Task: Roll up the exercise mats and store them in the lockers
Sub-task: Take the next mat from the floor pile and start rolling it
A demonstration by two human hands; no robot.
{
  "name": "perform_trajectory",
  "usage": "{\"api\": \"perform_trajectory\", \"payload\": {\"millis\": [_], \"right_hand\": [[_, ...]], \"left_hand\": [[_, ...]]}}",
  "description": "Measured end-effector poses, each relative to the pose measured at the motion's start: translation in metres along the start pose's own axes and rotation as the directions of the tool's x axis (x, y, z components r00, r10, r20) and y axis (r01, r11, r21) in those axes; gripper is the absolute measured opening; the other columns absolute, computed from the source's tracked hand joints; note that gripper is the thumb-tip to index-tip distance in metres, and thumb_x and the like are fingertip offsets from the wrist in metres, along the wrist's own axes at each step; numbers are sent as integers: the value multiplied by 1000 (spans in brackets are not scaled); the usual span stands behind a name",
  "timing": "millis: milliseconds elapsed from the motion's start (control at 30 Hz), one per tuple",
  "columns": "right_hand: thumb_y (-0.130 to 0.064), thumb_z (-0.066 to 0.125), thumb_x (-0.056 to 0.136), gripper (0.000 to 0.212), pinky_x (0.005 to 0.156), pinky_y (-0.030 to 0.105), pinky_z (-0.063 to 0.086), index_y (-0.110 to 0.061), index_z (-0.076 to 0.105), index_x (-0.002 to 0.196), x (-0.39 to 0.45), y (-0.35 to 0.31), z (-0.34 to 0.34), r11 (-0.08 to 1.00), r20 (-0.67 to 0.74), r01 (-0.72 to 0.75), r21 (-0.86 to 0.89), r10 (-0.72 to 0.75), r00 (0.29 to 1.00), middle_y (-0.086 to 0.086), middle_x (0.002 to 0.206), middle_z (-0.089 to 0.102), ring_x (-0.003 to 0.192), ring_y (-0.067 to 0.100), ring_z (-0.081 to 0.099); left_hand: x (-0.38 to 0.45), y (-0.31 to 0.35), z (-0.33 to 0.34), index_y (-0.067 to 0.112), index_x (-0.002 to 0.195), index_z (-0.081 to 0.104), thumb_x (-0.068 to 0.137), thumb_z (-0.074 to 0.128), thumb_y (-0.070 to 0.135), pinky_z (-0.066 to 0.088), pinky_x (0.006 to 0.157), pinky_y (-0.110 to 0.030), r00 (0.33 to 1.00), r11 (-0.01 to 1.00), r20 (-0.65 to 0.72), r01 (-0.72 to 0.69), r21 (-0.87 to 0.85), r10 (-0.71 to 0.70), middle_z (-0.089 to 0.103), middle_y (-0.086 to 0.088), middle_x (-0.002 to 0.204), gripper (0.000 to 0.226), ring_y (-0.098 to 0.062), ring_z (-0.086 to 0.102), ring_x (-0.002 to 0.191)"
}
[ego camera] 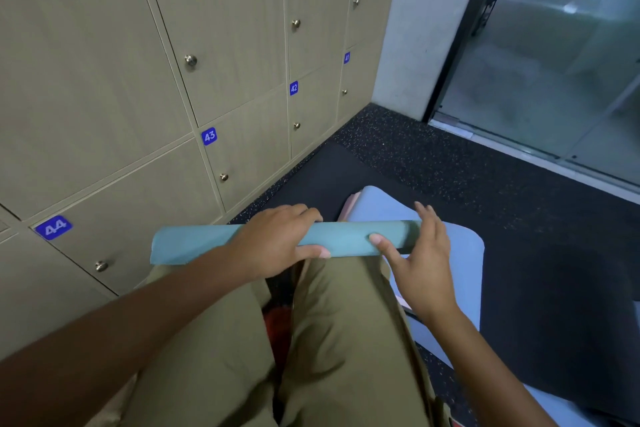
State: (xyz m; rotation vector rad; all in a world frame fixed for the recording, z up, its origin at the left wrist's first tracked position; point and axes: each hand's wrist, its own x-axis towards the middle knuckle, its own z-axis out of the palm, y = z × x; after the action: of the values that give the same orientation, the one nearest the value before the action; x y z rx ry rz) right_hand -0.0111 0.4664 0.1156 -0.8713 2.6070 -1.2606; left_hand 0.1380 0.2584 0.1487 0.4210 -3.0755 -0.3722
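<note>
I take the teal mat roll [263, 242] as my landmark: it lies across my lap, long axis running left to right, roughly parallel to the locker wall. To its far left and above stand the lockers, all doors shut, with locker 44 [104, 246] the nearest and locker 43 [242, 163] a little further along. My left hand [277, 239] sits on the middle of the roll, its grip curled over the top with the thumb under the near edge, holding it. Just right of that, my right hand [412, 260] meets the roll's right end, fingers mostly straight, thumb pressing the near face, so that grip is wide. Beyond and right of the roll a pale blue mat [464, 253] lies flat on the floor. I judge the left hand nearer the lockers, so the roll would swing left, end first.
</note>
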Motion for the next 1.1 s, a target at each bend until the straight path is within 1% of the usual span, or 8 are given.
{"api": "perform_trajectory", "payload": {"millis": [100,200,300,433,633,833,967,1100], "right_hand": [[-47,77,85,96,106,26,41,-26,19,160,0,-8,-7,914,42,-173,368,170,985,-7,147,48,133,7,47],[-34,76,89,78,84,8,47,-27,34,154,2,-16,-14,857,-45,-100,505,141,989,-23,122,58,108,-14,57],[-27,70,95,57,94,18,52,-27,46,146,7,-35,-28,820,-130,28,571,56,990,-15,126,62,112,-8,60],[-24,76,93,57,104,40,52,-34,52,143,14,-73,-49,810,-184,185,557,-97,978,-7,135,61,122,11,61],[-17,87,81,83,105,33,50,-34,44,150,-4,-138,-61,815,-80,371,444,-376,923,-21,144,54,132,6,54],[-26,76,92,72,115,23,38,-34,39,154,-23,-151,-54,782,30,583,220,-603,797,-11,154,40,145,4,37],[-31,64,100,55,114,12,29,-35,44,151,-28,-144,-45,733,76,677,72,-680,729,-3,162,29,146,0,30],[-38,59,101,55,109,14,36,-40,40,152,-21,-143,-45,729,108,684,4,-681,725,-6,164,22,139,-9,29]], "left_hand": [[4,1,-7,28,127,53,94,51,65,43,90,-36,1000,999,-1,-25,-36,25,57,10,119,50,-14,55,109],[7,0,-17,28,131,52,94,49,66,42,90,-32,997,996,-49,-60,-65,57,56,10,123,53,-13,54,111],[7,-1,-21,28,141,44,90,38,76,44,95,-36,992,991,-100,-91,-95,81,53,8,133,71,-16,54,117],[4,-1,-17,37,153,26,81,30,91,46,100,-40,980,969,-185,-118,-218,78,43,13,144,91,-15,51,127],[-9,26,-17,37,149,34,77,63,80,51,100,-46,924,703,-381,-287,-650,26,57,18,138,88,-9,59,125],[-30,49,-1,53,133,47,75,78,65,53,95,-55,883,450,-448,-347,-823,-139,67,4,124,66,-22,66,113],[-36,52,9,62,131,43,80,80,47,55,94,-50,862,436,-471,-357,-826,-188,64,11,126,64,-17,65,114],[-33,52,12,55,129,46,79,73,64,55,87,-45,856,439,-468,-342,-831,-219,65,11,121,57,-11,67,106]]}}
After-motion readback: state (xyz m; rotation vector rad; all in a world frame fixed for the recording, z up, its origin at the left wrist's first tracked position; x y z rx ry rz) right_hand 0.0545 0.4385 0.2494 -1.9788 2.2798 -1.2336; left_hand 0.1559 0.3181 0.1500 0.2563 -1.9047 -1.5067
